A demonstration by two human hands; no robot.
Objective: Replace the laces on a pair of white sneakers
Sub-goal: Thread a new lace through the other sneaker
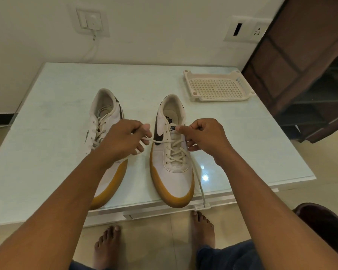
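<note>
Two white sneakers with tan soles stand side by side on a white table (47, 106), toes toward me. The right sneaker (174, 172) carries a cream lace (175, 151) crossed through its lower eyelets. My left hand (123, 141) pinches one end of that lace, pulled out to the left of the shoe. My right hand (205, 137) grips the other side at the upper right eyelets, and a loose tail of lace (200, 184) trails down to the table's front edge. The left sneaker (103, 121), laced, lies partly hidden behind my left forearm.
A cream perforated plastic tray (217, 86) sits at the table's back right corner. A dark wooden door (304, 61) stands to the right, a dark round seat (324, 221) at lower right. Wall sockets (91, 21) hang behind the table. My bare feet (202, 228) are on the tiled floor.
</note>
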